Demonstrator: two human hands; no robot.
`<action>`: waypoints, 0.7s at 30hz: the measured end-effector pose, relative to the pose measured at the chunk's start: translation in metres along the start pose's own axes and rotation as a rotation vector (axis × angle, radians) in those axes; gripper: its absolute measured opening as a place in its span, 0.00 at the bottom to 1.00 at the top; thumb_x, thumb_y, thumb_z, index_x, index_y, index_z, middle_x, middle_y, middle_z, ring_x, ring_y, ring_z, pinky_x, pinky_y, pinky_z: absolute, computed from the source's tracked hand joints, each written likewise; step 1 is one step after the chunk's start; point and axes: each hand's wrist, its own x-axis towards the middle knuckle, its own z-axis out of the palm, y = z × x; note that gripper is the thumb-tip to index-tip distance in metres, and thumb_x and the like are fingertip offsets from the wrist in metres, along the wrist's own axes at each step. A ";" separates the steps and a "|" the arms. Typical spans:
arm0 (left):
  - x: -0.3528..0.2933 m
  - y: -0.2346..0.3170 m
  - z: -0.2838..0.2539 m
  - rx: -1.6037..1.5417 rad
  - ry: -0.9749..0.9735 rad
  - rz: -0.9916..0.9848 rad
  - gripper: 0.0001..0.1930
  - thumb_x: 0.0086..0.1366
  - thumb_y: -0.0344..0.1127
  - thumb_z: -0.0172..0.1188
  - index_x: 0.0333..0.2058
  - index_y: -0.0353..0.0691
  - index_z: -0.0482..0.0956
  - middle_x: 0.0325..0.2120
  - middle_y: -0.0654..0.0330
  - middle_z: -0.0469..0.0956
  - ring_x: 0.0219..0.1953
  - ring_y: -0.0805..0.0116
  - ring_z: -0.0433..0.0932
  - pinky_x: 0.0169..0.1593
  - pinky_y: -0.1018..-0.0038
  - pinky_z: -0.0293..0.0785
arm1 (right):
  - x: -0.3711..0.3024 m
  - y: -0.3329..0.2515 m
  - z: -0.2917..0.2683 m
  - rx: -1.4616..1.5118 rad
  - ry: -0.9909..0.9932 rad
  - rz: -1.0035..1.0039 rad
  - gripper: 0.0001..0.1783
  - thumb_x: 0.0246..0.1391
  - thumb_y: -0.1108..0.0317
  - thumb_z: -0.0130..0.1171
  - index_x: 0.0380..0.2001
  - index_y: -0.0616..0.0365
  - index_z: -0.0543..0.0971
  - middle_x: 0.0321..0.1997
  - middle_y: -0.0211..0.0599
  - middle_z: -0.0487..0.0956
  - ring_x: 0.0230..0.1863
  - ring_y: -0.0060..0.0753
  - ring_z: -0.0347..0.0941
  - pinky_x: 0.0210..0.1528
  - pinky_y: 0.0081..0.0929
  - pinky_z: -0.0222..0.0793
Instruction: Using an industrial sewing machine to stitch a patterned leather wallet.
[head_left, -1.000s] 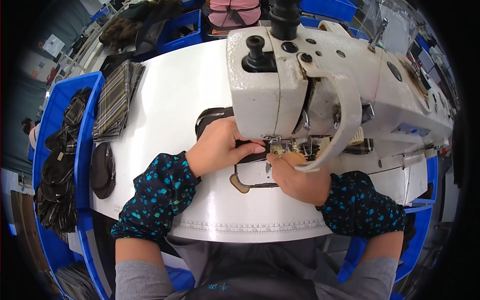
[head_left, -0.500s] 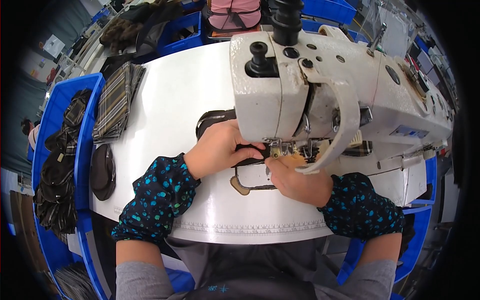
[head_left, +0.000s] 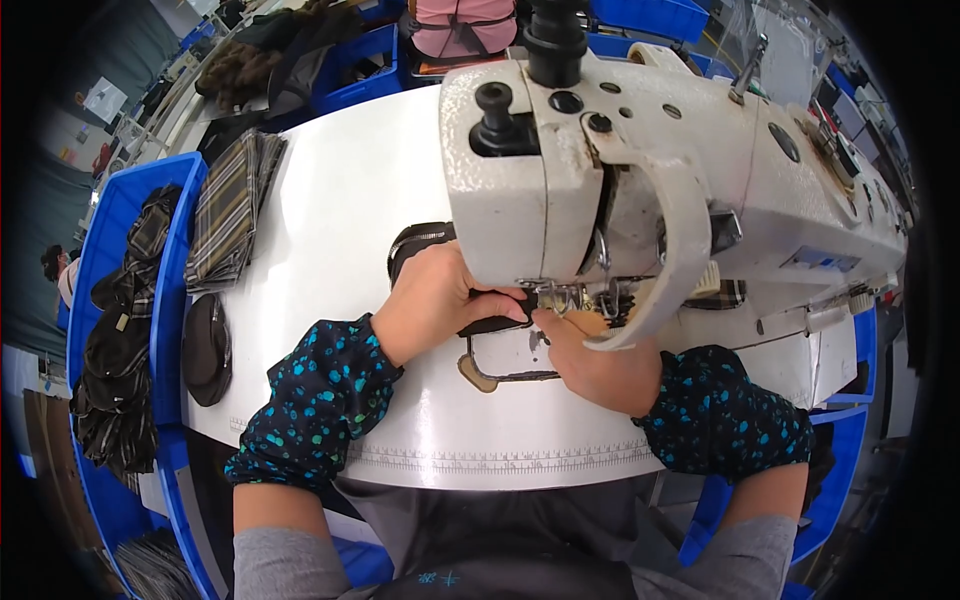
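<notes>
A black zippered piece (head_left: 415,240) lies on the bench (head_left: 330,200), partly hidden by the sewing machine's (head_left: 575,200) left end. There the left hand's (head_left: 428,300) grip pinches it; whether the right hand (head_left: 605,368), at the machine's near side, grasps anything cannot be told.

Folded plaid cloth (head_left: 233,212) beside a blue bin (head_left: 170,300), brown fuzzy heap (head_left: 252,76), person in pink (head_left: 464,38), greenish curtain (head_left: 52,215)

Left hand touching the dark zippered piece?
Touching. The head view shows the left hand resting over the dark zippered piece, its thumb lying against the fabric with no visible gap.
</notes>
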 end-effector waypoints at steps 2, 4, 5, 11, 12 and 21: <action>0.000 0.003 0.001 -0.032 0.014 -0.022 0.13 0.50 0.41 0.76 0.33 0.44 0.88 0.30 0.57 0.84 0.32 0.54 0.81 0.34 0.69 0.75 | 0.003 -0.001 -0.003 0.024 -0.004 -0.020 0.09 0.51 0.72 0.65 0.38 0.51 0.83 0.13 0.32 0.71 0.14 0.41 0.71 0.15 0.35 0.62; -0.002 0.013 -0.001 0.102 0.043 0.039 0.13 0.50 0.41 0.76 0.33 0.44 0.88 0.30 0.57 0.84 0.32 0.54 0.81 0.34 0.68 0.75 | 0.008 -0.003 -0.009 0.055 -0.034 0.036 0.08 0.52 0.71 0.64 0.38 0.52 0.83 0.14 0.32 0.72 0.14 0.41 0.71 0.14 0.36 0.61; -0.002 0.018 -0.002 0.234 0.071 0.103 0.13 0.50 0.41 0.76 0.33 0.44 0.88 0.30 0.57 0.84 0.32 0.54 0.81 0.34 0.68 0.76 | 0.006 -0.003 -0.009 0.054 -0.034 0.037 0.08 0.52 0.71 0.64 0.38 0.52 0.83 0.14 0.32 0.72 0.14 0.41 0.71 0.14 0.36 0.61; -0.006 0.020 0.000 0.211 0.039 0.033 0.13 0.48 0.41 0.76 0.33 0.46 0.88 0.30 0.58 0.84 0.33 0.54 0.81 0.35 0.67 0.76 | -0.004 -0.009 0.004 0.146 -0.121 0.145 0.08 0.55 0.70 0.60 0.39 0.54 0.83 0.22 0.29 0.77 0.21 0.35 0.77 0.21 0.31 0.67; -0.006 0.020 0.000 0.211 0.038 0.031 0.13 0.48 0.41 0.76 0.33 0.46 0.88 0.30 0.58 0.84 0.33 0.54 0.81 0.35 0.67 0.76 | -0.001 -0.011 -0.001 0.151 -0.167 0.176 0.08 0.56 0.70 0.60 0.39 0.55 0.83 0.23 0.28 0.78 0.23 0.33 0.77 0.23 0.29 0.68; -0.006 0.022 0.003 0.383 0.063 0.015 0.14 0.50 0.44 0.74 0.36 0.48 0.88 0.31 0.57 0.83 0.33 0.52 0.80 0.35 0.63 0.76 | 0.004 0.002 0.001 -0.159 -0.101 -0.136 0.11 0.52 0.72 0.61 0.40 0.58 0.81 0.22 0.33 0.77 0.21 0.39 0.75 0.21 0.35 0.68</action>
